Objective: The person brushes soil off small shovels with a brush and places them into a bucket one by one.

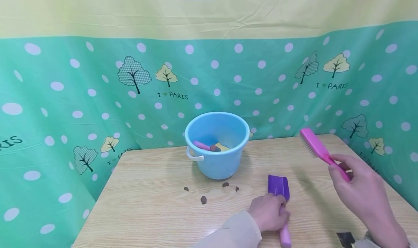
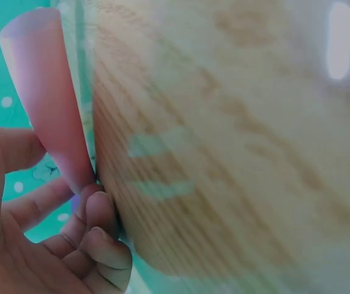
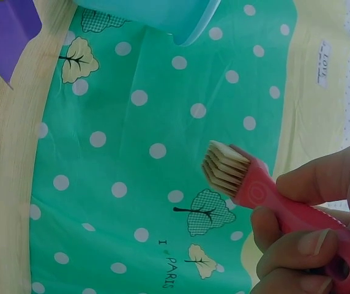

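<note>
In the head view my left hand (image 1: pixel 268 212) pinches a small toy shovel near where its purple blade (image 1: pixel 278 185) meets the pink handle. The shovel lies at the tabletop, blade pointing away from me. From the left wrist view, the tapered pink handle (image 2: pixel 48 86) runs up between thumb and fingers. My right hand (image 1: pixel 359 186) holds a pink brush (image 1: pixel 315 143) in the air, over the table's right side. Its pale bristles (image 3: pixel 225 168) face left, touching nothing. A light blue bucket (image 1: pixel 218 166) stands beyond both hands.
Inside the bucket are a pink handle (image 1: pixel 201 145), a brown lump (image 1: pixel 214 148) and something yellow (image 1: pixel 223 146). Several small brown pieces, one a larger bit (image 1: pixel 203 199), lie on the wooden table (image 1: pixel 143 204) before it. A dotted green curtain (image 1: pixel 107 95) hangs behind.
</note>
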### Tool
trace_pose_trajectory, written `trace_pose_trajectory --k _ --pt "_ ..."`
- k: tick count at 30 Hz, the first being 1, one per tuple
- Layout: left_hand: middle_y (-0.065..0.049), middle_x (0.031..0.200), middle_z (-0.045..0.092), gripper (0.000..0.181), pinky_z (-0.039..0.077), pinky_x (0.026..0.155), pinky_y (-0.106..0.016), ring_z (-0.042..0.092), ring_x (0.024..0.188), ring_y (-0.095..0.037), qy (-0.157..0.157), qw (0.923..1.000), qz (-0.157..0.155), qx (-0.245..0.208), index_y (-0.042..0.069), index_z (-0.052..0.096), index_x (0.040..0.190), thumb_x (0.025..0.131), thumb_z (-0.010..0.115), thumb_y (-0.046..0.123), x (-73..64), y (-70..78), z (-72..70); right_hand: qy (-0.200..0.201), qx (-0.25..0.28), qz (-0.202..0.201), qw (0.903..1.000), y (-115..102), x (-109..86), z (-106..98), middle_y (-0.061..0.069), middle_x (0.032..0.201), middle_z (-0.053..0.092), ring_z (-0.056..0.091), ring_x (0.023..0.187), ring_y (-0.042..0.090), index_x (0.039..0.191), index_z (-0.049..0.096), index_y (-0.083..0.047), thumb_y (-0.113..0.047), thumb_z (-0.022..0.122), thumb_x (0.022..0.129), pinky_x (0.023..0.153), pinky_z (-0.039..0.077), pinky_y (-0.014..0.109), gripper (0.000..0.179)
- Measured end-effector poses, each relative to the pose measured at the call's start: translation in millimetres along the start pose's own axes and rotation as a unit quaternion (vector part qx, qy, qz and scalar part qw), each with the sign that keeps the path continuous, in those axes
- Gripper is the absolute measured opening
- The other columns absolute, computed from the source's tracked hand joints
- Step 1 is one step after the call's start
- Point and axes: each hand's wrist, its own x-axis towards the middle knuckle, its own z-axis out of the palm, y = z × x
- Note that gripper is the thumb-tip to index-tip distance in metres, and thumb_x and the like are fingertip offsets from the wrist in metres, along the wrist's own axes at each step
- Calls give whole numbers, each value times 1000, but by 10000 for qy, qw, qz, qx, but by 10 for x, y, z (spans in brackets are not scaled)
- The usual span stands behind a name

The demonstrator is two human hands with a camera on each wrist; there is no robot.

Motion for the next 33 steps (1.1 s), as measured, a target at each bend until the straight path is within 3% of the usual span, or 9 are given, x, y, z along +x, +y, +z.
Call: trace_pose_trajectory --k 8,20,23,27,33 --pt "15 79 53 29 38 56 -22 47 68 -1 -311 9994 -162 37 32 64 108 82 67 45 -74 -13 -77 15 35 -95 9999 -13 5 20 12 90 61 47 56 11 122 61 -4 -18 57 93 42 35 26 32" --pt "11 79 53 28 39 52 -25 48 68 -4 -333 9972 -227 628 34 62 105 79 71 30 -155 -87 -151 34 25 -112 9999 -13 2 24 12 90 62 47 55 11 122 61 -5 -17 57 93 42 35 26 32" --pt "10 79 53 23 39 52 -26 49 68 -5 -329 9972 -306 600 33 60 104 83 68 29 -174 -121 -167 66 22 -168 9998 -20 5 26 12 89 62 47 55 11 121 62 -5 -17 58 93 43 35 26 31" --pt "8 74 49 14 39 52 -26 47 63 -8 -337 9967 -492 558 25 56 98 88 64 32 -193 -162 -197 82 15 -195 9998 -28 8 29 12 88 63 48 56 11 121 62 -5 -16 58 92 42 35 26 31" --pt "7 70 45 20 41 56 -26 44 62 -9 -605 9943 -715 510 20 55 84 84 68 34 -237 -232 -269 24 63 -179 9998 -30 0 36 12 89 62 48 56 10 122 61 -5 -16 58 93 41 36 26 32"
